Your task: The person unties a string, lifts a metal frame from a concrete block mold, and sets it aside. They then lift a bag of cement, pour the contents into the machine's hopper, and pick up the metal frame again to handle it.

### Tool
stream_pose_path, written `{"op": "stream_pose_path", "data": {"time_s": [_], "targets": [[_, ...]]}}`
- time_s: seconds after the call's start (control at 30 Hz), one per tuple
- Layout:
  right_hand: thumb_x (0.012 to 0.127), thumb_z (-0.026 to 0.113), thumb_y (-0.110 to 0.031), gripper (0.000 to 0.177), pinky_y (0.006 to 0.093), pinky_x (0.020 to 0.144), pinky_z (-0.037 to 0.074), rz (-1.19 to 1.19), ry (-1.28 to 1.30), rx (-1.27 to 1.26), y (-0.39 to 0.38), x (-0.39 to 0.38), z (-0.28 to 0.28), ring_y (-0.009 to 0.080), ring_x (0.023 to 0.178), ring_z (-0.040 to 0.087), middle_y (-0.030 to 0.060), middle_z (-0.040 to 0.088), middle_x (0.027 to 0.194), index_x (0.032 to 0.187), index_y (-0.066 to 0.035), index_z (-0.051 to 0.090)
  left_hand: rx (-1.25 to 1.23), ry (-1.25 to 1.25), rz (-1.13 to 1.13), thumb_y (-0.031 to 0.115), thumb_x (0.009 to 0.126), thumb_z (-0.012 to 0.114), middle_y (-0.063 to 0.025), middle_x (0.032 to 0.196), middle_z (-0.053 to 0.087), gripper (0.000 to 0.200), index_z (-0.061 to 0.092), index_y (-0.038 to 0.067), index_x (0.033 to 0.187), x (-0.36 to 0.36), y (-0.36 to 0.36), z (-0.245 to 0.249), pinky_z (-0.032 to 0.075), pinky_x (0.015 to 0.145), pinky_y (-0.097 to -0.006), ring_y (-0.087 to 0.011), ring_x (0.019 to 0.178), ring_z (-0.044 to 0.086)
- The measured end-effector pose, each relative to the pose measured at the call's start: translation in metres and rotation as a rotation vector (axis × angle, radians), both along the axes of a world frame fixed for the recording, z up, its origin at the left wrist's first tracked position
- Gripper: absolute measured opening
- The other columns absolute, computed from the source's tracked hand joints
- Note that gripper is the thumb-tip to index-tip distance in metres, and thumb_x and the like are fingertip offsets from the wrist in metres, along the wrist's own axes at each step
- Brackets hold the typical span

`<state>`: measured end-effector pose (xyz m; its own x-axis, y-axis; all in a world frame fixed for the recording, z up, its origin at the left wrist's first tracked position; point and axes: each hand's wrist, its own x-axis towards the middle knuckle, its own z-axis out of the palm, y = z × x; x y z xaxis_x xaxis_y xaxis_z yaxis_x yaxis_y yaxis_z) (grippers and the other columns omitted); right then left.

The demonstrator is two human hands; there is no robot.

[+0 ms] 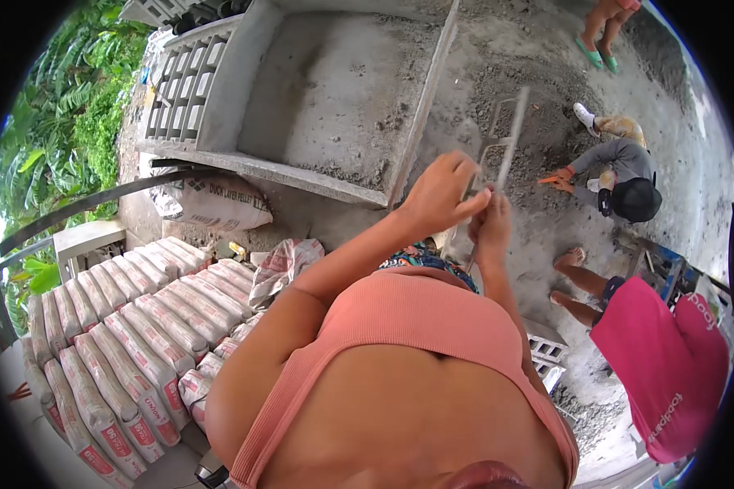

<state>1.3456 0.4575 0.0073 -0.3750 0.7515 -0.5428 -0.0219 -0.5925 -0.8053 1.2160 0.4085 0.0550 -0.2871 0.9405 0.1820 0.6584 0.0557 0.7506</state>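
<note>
A long pale metal bar [511,138] rises from my right hand [493,226], whose fingers are closed around its lower end. Just to the left, my left hand [444,191] has its thumb and fingers around the side of a thin bent metal frame [488,151]; the fingertips are blurred. The two hands nearly touch in front of my waist. Where the frame and the bar meet near my fingers is partly hidden.
A concrete trough [334,90] lies ahead, with hollow blocks [183,90] beside it. Cement bags [139,326] are stacked at left, near a filled sack [212,200]. A crouching person [624,167], one in pink [665,367] and another's legs [603,37] are at right.
</note>
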Motion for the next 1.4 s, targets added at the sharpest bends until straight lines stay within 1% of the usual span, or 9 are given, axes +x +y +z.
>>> {"op": "stream_pose_path", "data": {"time_s": [0.13,0.4,0.47,0.67,0.8,1.0,1.13,1.2,1.4], "targets": [[0.096,0.034,-0.028,0.028,0.0214,0.034,0.022,-0.158,0.352,0.024,0.032,-0.004,0.022,0.0043,0.038,0.022,-0.0048,0.030,0.056,0.112,-0.008,0.045,0.030,-0.297,-0.254,0.037,0.082,0.047,-0.0185,0.097,0.050,0.045,0.047,-0.002,0.104,0.014,-0.014,-0.013,0.039,0.083,-0.0428,-0.0359,0.094,0.049],[0.097,0.031,-0.033,0.029,0.0212,0.038,0.021,-0.160,0.460,-0.125,0.030,-0.031,0.038,0.0053,0.041,0.020,-0.0045,0.026,0.056,0.112,-0.012,0.044,0.006,-0.107,-0.241,0.044,0.086,0.036,-0.0198,0.102,0.048,0.048,0.047,0.002,0.107,0.001,-0.011,-0.026,0.035,0.085,-0.0424,-0.0327,0.092,0.048],[0.097,0.030,-0.035,0.028,0.0211,0.038,0.020,-0.174,0.533,-0.178,0.025,-0.038,0.026,0.0051,0.041,0.020,-0.0049,0.025,0.055,0.111,-0.014,0.044,0.264,0.043,0.177,0.043,0.088,0.034,-0.0200,0.105,0.047,0.048,0.047,0.001,0.108,-0.001,-0.016,-0.025,0.032,0.089,-0.0423,-0.0328,0.097,0.046],[0.096,0.032,-0.035,0.028,0.0198,0.038,0.020,0.093,0.425,-0.374,0.026,-0.060,-0.025,0.0047,0.041,0.021,-0.0061,0.027,0.056,0.109,-0.014,0.046,0.063,0.022,0.214,0.038,0.087,0.040,-0.0201,0.118,0.042,0.048,0.044,-0.001,0.114,0.013,-0.033,-0.054,0.018,0.102,-0.0489,-0.0368,0.112,0.039],[0.096,0.031,-0.035,0.029,0.0216,0.037,0.019,0.228,0.366,-0.360,0.054,-0.046,-0.024,0.0047,0.040,0.021,-0.0051,0.027,0.054,0.108,-0.012,0.046,-0.080,0.387,0.164,0.038,0.086,0.043,-0.0184,0.116,0.044,0.049,0.046,0.000,0.116,0.039,-0.024,-0.031,0.027,0.098,-0.0454,-0.0360,0.111,0.042],[0.096,0.032,-0.032,0.028,0.0220,0.040,0.026,0.150,0.499,-0.384,0.071,-0.026,-0.024,0.0054,0.045,0.031,-0.0037,0.036,0.057,0.104,-0.010,0.047,0.104,0.055,0.281,0.039,0.088,0.039,-0.0211,0.112,0.044,0.047,0.045,0.001,0.115,0.066,0.024,-0.049,0.040,0.085,-0.0414,-0.0379,0.102,0.047],[0.096,0.031,-0.032,0.032,0.0212,0.053,0.039,0.162,0.428,-0.300,0.087,-0.025,-0.052,0.0072,0.061,0.046,-0.0012,0.046,0.071,0.104,-0.006,0.048,-0.161,-0.069,0.431,0.048,0.088,0.035,-0.0187,0.104,0.052,0.055,0.036,0.004,0.122,0.070,0.049,-0.058,0.045,0.073,-0.0431,-0.0387,0.089,0.055],[0.096,0.032,-0.034,0.033,0.0221,0.054,0.041,0.061,0.268,0.195,0.096,-0.021,-0.059,0.0081,0.060,0.046,-0.0019,0.045,0.071,0.103,-0.007,0.050,-0.168,-0.055,0.299,0.056,0.085,0.033,-0.0182,0.103,0.054,0.064,0.032,0.006,0.125,0.071,0.070,-0.043,0.046,0.072,-0.0443,-0.0386,0.088,0.057],[0.092,0.037,-0.035,0.029,0.0278,0.066,0.042,-0.194,1.049,-0.155,0.087,0.005,-0.035,0.0114,0.074,0.048,-0.0009,0.044,0.077,0.103,-0.011,0.049,0.022,0.164,-0.104,0.063,0.079,0.035,-0.0139,0.101,0.054,0.072,0.040,0.008,0.125,0.082,0.109,0.005,0.043,0.066,-0.0414,-0.0317,0.083,0.055]]}}
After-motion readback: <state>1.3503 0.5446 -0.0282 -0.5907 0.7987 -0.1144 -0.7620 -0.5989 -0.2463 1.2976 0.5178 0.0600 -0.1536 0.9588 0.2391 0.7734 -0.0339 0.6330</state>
